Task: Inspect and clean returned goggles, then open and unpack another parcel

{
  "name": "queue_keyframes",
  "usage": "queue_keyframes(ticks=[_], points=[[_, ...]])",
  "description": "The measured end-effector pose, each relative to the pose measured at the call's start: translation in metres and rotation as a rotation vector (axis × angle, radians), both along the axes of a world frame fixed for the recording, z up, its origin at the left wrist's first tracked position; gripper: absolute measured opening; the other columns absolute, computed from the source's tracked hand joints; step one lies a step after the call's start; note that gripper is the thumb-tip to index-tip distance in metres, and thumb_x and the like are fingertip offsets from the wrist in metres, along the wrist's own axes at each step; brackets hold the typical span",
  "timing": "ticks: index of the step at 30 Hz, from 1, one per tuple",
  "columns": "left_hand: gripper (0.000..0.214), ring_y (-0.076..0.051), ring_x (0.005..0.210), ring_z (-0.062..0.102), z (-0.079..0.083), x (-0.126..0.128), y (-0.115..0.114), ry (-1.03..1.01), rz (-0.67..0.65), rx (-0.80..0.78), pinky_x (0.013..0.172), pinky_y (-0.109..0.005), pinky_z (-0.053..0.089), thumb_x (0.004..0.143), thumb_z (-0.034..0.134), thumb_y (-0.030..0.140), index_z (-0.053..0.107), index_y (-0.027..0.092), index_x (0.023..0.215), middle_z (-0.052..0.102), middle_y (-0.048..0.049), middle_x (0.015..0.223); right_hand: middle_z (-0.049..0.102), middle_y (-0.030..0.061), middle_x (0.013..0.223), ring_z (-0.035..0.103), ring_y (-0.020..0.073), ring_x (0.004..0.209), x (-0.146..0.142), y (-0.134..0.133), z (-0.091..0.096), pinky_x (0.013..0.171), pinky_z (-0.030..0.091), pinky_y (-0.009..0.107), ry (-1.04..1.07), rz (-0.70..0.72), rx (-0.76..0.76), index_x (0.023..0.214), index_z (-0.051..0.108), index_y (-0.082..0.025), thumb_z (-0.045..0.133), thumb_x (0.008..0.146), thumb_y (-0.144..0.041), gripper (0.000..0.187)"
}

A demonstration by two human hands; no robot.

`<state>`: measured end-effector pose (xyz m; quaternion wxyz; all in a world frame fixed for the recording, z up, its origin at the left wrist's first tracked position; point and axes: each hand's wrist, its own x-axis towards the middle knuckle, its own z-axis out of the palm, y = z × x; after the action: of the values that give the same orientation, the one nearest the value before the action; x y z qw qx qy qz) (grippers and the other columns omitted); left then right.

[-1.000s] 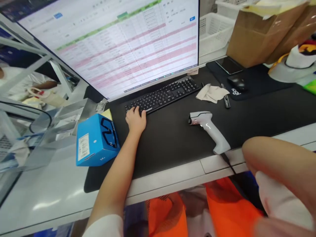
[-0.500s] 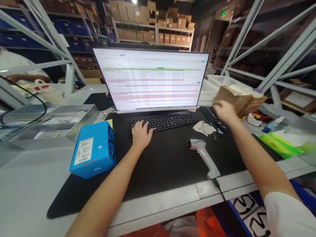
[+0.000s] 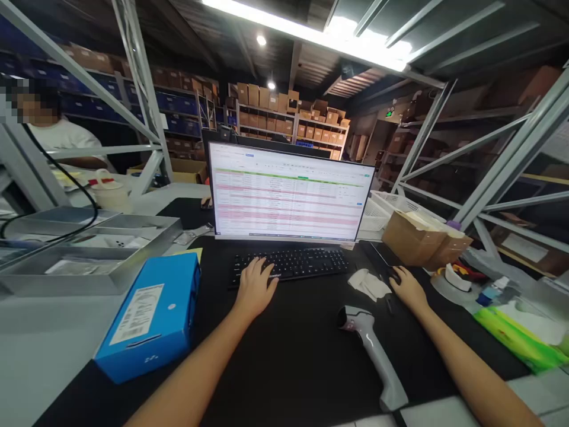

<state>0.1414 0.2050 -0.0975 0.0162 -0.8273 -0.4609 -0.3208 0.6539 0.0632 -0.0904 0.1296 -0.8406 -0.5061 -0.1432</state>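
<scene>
My left hand [image 3: 255, 286] rests with spread fingers on the left end of a black keyboard [image 3: 311, 261]. My right hand [image 3: 408, 288] is curved over a computer mouse, which is almost wholly hidden beneath the palm and fingers. Behind the keyboard stands a monitor [image 3: 288, 201] showing a spreadsheet with green and pink rows. A grey handheld barcode scanner [image 3: 373, 350] lies on the black desk mat [image 3: 284, 367] between my forearms. Left of my left arm sits a blue box [image 3: 151, 314] with a white label. A crumpled white cloth or tissue [image 3: 368, 284] lies beside my right hand.
Grey metal trays [image 3: 89, 255] stand at left. Cardboard boxes [image 3: 413, 237], a white basket [image 3: 373, 216], a roll of tape [image 3: 456, 279], and a green packet [image 3: 520, 338] are at right. Metal frame posts flank the desk. Another person [image 3: 66, 136] is at far left.
My right hand has come down from near the cardboard boxes onto the mouse. My left hand stays on the keyboard. The view has tilted up, showing ceiling lights.
</scene>
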Motion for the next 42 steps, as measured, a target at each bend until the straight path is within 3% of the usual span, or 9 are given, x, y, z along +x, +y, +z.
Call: queue_keyframes(ticks=[6,20,33,42], points=[[0.043,-0.037,0.144,0.042,-0.006,0.004,0.004,-0.003,-0.026,0.014,0.113,-0.056,0.040,0.098,0.047,0.039,0.067,0.017,0.130,0.057,-0.0168,0.145,0.057,0.0160,0.145,0.059,0.0300,0.129,0.011,0.001,-0.015,0.111,0.046,0.043,0.016,0.029,0.037,0.136,0.065,-0.014,0.047,0.095,-0.033,0.049],[0.043,-0.037,0.143,0.043,-0.014,0.002,0.009,-0.029,-0.011,0.003,0.113,-0.057,0.040,0.098,0.047,0.040,0.068,0.018,0.128,0.058,-0.0169,0.144,0.059,0.0128,0.142,0.060,0.0283,0.126,0.010,0.000,-0.014,0.112,0.045,0.040,0.045,0.039,0.053,0.130,0.069,-0.017,0.048,0.093,-0.030,0.045],[0.042,-0.037,0.143,0.044,-0.018,0.001,0.011,-0.023,-0.010,0.006,0.112,-0.058,0.042,0.097,0.047,0.041,0.070,0.020,0.126,0.059,-0.0163,0.143,0.058,0.0113,0.144,0.058,0.0270,0.128,0.007,-0.002,-0.008,0.112,0.045,0.040,0.081,0.030,0.098,0.140,0.060,-0.019,0.048,0.093,-0.031,0.050],[0.042,-0.037,0.143,0.043,-0.017,0.001,0.010,-0.014,-0.025,-0.030,0.113,-0.058,0.041,0.096,0.047,0.040,0.069,0.020,0.126,0.059,-0.0151,0.142,0.059,0.0121,0.143,0.058,0.0265,0.128,0.005,-0.003,-0.006,0.113,0.044,0.038,0.078,0.010,0.090,0.133,0.066,-0.017,0.049,0.092,-0.031,0.046]])
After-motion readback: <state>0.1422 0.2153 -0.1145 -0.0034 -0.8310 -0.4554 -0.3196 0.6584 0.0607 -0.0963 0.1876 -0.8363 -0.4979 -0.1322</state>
